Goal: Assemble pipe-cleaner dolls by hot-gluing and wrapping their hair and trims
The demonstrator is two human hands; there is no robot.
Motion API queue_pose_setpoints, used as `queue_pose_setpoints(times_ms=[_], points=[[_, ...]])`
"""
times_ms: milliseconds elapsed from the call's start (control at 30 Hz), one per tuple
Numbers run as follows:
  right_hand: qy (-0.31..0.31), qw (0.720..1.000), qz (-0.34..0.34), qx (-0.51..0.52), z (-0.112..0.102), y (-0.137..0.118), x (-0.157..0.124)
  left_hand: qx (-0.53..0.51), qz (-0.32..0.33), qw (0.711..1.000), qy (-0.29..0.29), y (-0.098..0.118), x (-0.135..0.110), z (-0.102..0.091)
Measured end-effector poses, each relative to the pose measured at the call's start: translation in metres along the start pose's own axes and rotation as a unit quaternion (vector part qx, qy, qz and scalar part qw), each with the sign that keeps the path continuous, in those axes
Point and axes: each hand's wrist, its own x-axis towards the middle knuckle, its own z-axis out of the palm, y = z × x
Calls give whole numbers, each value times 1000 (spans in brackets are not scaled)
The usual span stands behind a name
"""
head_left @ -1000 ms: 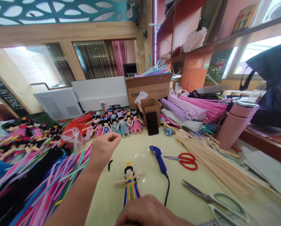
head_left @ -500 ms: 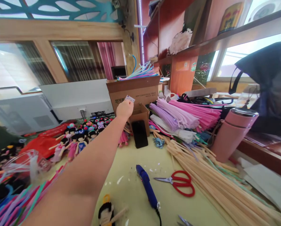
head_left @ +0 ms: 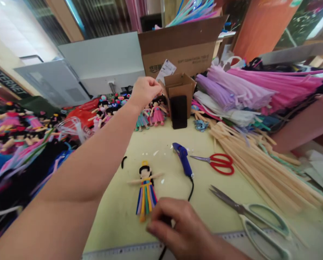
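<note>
My left hand (head_left: 143, 91) is stretched far forward, its fingers pinched together just left of a small open cardboard box (head_left: 179, 83); what it pinches is too small to make out. My right hand (head_left: 180, 227) rests near the table's front edge with its fingers curled, close to the black cord of the blue glue gun (head_left: 183, 163). A small doll with a striped skirt (head_left: 145, 187) lies flat on the yellow table (head_left: 118, 216) just beyond my right hand.
A row of finished dolls (head_left: 150, 115) stands behind a black phone (head_left: 179, 112). Red scissors (head_left: 218, 163), large pale-green scissors (head_left: 256, 220), tan sticks (head_left: 261, 169), pink and purple pipe cleaners (head_left: 245, 90), a big cardboard box (head_left: 180, 47) and coloured strips (head_left: 20, 159) crowd the table.
The view has tilted back down. My left hand has drawn back a little from the big box to beside the small box. My right hand and the striped doll are in view again.
</note>
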Motion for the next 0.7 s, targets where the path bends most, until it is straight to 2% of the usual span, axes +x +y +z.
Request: queue_pose_setpoints(times_ms=[133,233,267,300,400,533,700], points=[[70,997,28,-19,-11,-5,4,-7,-76,997,10,-6,-93,-38],[112,992,48,12,-17,4,9,-10,-147,989,-21,-19,-162,-60],[121,991,53,13,-18,9,11,-6,-173,985,-24,-23,-183,-65],[123,991,58,6,-18,14,13,-1,-190,980,-51,-28,-203,-68],[106,990,77,-49,-17,30,19,38,-208,973,-95,-38,-252,-73],[87,985,99,-112,-11,45,24,106,-166,974,-109,-47,-289,-65],[89,981,113,-128,-5,50,26,142,-146,969,-141,-49,-296,-48]])
